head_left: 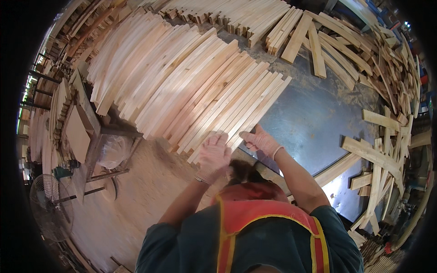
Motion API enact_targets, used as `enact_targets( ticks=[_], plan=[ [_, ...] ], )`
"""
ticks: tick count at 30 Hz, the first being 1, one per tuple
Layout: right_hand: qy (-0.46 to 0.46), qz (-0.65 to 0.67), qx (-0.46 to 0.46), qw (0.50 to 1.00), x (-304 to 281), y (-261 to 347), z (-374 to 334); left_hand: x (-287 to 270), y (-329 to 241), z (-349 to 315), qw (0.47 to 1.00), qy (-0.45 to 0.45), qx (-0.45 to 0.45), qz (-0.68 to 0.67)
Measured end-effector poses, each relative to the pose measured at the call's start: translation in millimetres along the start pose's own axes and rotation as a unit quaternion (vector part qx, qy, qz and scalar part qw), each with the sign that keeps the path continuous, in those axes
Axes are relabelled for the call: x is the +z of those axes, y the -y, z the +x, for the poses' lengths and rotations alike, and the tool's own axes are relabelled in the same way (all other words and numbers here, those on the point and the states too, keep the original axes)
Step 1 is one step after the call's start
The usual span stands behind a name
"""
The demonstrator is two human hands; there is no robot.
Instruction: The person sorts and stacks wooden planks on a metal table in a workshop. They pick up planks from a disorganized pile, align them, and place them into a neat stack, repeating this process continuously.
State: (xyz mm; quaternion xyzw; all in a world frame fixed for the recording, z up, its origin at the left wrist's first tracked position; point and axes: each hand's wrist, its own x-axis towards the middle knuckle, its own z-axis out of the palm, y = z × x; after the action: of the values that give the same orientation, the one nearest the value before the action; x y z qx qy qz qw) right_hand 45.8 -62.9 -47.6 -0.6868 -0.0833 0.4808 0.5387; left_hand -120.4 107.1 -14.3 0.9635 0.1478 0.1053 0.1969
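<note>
A long row of pale wooden strips (200,95) lies side by side on a dark metal tabletop (314,109). My left hand (214,154), in a thin light glove, rests with its fingers stretched over the near ends of the strips at the row's right part. On the row's right edge, my gloved right hand (264,141) touches the outermost strip (266,111) near its near end. Its thumb and fingers are apart, and some fingertips are curled beside the wood. Neither hand is wrapped around a strip.
More strips (227,13) are lined up at the far side. Loose wood pieces (337,50) pile up at the far right, and others (373,159) cross each other at the near right. A floor fan (50,204) stands at left, near a wooden stand (91,132). Sawdust covers the floor (132,191).
</note>
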Motion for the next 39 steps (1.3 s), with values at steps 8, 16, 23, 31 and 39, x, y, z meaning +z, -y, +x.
enact_targets(
  ticks=[8,16,23,31,39],
  plan=[
    [-0.101,-0.250,-0.162,0.949,-126,125,51,11,36,26,0.997,0.003,-0.011,0.082],
    [-0.133,-0.544,-0.134,0.818,-163,181,161,5,32,39,0.989,0.033,0.002,0.146],
    [0.042,-0.294,-0.320,0.900,-149,193,87,13,25,88,0.973,0.149,-0.143,0.098],
    [-0.087,0.103,-0.092,0.987,-106,-15,35,-155,-15,203,0.990,0.048,-0.131,0.030],
    [-0.044,0.129,-0.128,0.982,1,9,15,-169,140,189,0.956,0.072,-0.223,0.178]
  ],
)
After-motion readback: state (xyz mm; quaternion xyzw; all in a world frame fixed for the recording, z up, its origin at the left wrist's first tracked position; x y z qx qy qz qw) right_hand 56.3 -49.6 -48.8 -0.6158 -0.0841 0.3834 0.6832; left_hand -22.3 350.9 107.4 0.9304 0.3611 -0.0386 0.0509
